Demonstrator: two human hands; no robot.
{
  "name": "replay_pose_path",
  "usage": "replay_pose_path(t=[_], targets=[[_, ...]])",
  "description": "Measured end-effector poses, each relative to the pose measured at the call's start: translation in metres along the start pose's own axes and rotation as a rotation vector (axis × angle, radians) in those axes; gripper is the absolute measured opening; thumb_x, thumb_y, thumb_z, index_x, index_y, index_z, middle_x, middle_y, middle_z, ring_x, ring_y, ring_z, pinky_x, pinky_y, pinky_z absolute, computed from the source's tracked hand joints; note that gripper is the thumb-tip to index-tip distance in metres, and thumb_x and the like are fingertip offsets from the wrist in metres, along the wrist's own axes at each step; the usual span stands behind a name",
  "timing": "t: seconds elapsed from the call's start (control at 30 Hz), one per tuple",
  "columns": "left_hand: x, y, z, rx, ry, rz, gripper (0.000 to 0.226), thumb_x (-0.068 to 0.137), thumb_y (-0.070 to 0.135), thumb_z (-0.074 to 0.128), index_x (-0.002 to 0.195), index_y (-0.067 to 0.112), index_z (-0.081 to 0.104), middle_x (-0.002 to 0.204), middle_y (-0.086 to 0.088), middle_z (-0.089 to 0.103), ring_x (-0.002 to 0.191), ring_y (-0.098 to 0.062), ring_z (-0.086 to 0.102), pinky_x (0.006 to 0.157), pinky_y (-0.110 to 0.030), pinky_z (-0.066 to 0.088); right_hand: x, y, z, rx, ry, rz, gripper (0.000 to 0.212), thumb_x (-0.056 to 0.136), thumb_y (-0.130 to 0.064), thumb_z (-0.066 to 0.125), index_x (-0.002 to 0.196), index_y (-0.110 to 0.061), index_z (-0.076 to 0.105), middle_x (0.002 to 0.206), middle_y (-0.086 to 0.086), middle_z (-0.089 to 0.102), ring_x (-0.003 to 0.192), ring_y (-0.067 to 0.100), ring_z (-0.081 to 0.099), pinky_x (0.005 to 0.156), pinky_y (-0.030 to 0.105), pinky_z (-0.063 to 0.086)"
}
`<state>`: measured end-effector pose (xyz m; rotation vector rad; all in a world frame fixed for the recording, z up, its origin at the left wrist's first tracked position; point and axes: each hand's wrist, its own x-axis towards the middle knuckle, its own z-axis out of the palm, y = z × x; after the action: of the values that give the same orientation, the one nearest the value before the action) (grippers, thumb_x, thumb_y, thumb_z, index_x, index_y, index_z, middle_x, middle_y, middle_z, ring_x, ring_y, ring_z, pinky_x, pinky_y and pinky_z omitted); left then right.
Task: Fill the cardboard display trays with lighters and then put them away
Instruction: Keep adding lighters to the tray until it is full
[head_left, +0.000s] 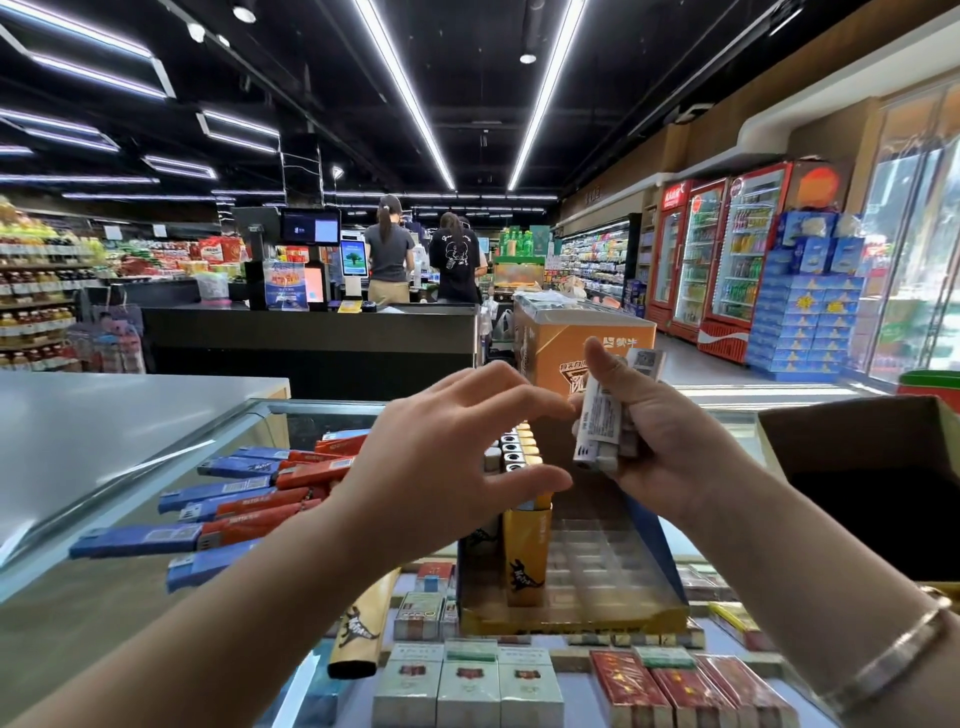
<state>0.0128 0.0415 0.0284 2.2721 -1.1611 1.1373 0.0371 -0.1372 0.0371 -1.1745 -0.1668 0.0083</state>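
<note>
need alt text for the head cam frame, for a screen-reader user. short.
Over a glass shop counter, the right hand grips a bundle of white lighters while the open left hand reaches toward it, above a partly filled yellow cardboard display tray. Loose blue and orange lighters lie on the glass to the left; a brown cardboard box stands at right.

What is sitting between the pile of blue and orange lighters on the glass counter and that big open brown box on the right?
In the head view, the cardboard display tray stands between the loose lighters and the brown box, part filled with upright lighters. Both hands hover above it.
</note>
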Motion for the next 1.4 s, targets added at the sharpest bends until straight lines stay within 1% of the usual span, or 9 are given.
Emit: replay_pose_path(t=[0.13, 0.23, 0.37, 0.5, 0.67, 0.9, 1.07, 1.27, 1.4], targets=[[0.001, 0.004, 0.001, 0.132, 0.007, 0.102, 0.043, 0.080, 0.055, 0.052, 0.119, 0.037, 0.048, 0.105, 0.008, 0.056, 0.088, -0.004, 0.050, 0.055, -0.029, 0.052, 0.001, 0.006, 0.007, 0.122, -0.082, 0.066, 0.069, 0.064, -0.039, 0.068, 0.120, -0.003, 0.050, 0.094, 0.015, 0.069, 0.089, 0.027, 0.068, 0.068, 0.037, 0.056], [0.001, 0.006, 0.003, 0.213, 0.000, 0.190, 0.034, 0.083, 0.044, 0.055, 0.115, 0.035, 0.055, 0.101, 0.003, 0.056, 0.083, -0.006, 0.047, 0.053, -0.024, 0.047, -0.004, 0.010, 0.013, 0.105, -0.171, 0.089, 0.069, 0.070, -0.042, 0.065, 0.121, 0.002, 0.047, 0.078, 0.013, 0.067, 0.070, 0.024, 0.069, 0.053, 0.029, 0.055], [0.000, 0.007, 0.004, 0.182, 0.105, 0.244, 0.022, 0.085, 0.030, 0.059, 0.102, 0.021, 0.069, 0.098, 0.002, 0.059, 0.081, -0.011, 0.053, 0.057, -0.028, 0.051, -0.009, 0.014, 0.019, 0.037, -0.190, 0.089, 0.050, 0.078, -0.045, 0.058, 0.099, 0.001, 0.055, 0.065, 0.007, 0.062, 0.052, 0.015, 0.062, 0.042, 0.022, 0.049], [0.006, 0.008, -0.003, -0.086, 0.297, 0.054, 0.021, 0.084, 0.025, 0.059, 0.098, 0.011, 0.067, 0.092, 0.011, 0.060, 0.083, -0.002, 0.058, 0.073, -0.014, 0.050, -0.007, 0.011, 0.014, -0.115, -0.062, 0.003, 0.046, 0.086, -0.051, 0.047, 0.094, -0.007, 0.054, 0.061, 0.007, 0.062, 0.049, 0.014, 0.055, 0.043, 0.024, 0.044], [0.010, -0.003, -0.019, -0.439, 0.401, -0.323, 0.024, 0.072, 0.036, 0.064, 0.093, 0.041, 0.052, 0.079, 0.021, 0.063, 0.077, 0.004, 0.064, 0.062, -0.008, 0.048, -0.003, 0.004, 0.009, -0.163, 0.025, -0.069, 0.036, 0.095, -0.042, 0.042, 0.082, -0.010, 0.050, 0.052, 0.009, 0.058, 0.036, 0.015, 0.047, 0.035, 0.019, 0.035], [0.009, -0.017, -0.026, -0.417, 0.187, -0.401, 0.018, 0.067, 0.039, 0.062, 0.084, 0.036, 0.059, 0.078, 0.008, 0.067, 0.065, -0.011, 0.064, 0.060, -0.029, 0.056, -0.002, 0.006, 0.006, -0.198, 0.041, -0.040, 0.033, 0.096, -0.039, 0.042, 0.084, -0.010, 0.051, 0.050, 0.007, 0.057, 0.036, 0.013, 0.047, 0.036, 0.017, 0.036], [0.006, -0.022, -0.035, -0.282, 0.036, -0.305, 0.016, 0.068, 0.042, 0.066, 0.081, 0.034, 0.061, 0.074, 0.016, 0.065, 0.061, -0.005, 0.064, 0.056, -0.019, 0.054, -0.001, 0.006, 0.006, -0.226, 0.049, -0.040, 0.034, 0.096, -0.040, 0.042, 0.083, -0.010, 0.051, 0.051, 0.007, 0.058, 0.037, 0.014, 0.047, 0.038, 0.019, 0.036], [0.002, -0.020, -0.019, -0.180, -0.185, -0.283, 0.007, 0.075, 0.033, 0.068, 0.078, 0.033, 0.062, 0.070, 0.009, 0.067, 0.061, -0.007, 0.064, 0.061, -0.035, 0.056, -0.001, 0.007, 0.006, -0.235, 0.054, -0.042, 0.034, 0.095, -0.041, 0.044, 0.082, -0.011, 0.052, 0.051, 0.008, 0.059, 0.036, 0.014, 0.047, 0.034, 0.020, 0.036], [0.003, -0.019, -0.018, -0.158, -0.316, -0.312, 0.017, 0.078, 0.033, 0.067, 0.095, 0.035, 0.062, 0.080, 0.022, 0.060, 0.068, 0.001, 0.062, 0.063, -0.022, 0.053, 0.000, 0.008, 0.005, -0.232, 0.053, -0.046, 0.034, 0.095, -0.041, 0.044, 0.081, -0.011, 0.051, 0.052, 0.008, 0.059, 0.036, 0.015, 0.048, 0.034, 0.021, 0.037]])
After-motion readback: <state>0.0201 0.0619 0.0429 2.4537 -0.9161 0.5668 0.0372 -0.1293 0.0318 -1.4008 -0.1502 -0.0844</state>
